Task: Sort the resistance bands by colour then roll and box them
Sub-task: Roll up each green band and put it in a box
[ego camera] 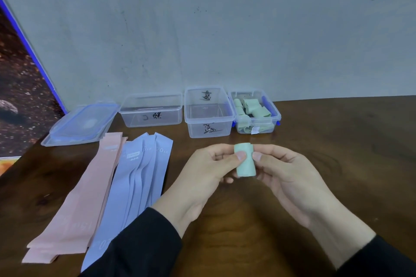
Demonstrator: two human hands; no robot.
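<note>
I am holding a rolled green band above the near middle of the counter, both hands working it at once. My left hand and right hand are each pinching the roll, thumbs pressing its front side — I judge that grip is keeping the coil from springing loose. The green box, far right, is already holding other green rolls, so this one probably belongs there. The pink bands and lilac bands are lying flat at the left in separate piles — sorted, not yet rolled. Two clear boxes are standing empty behind them, likely waiting for those colours.
</note>
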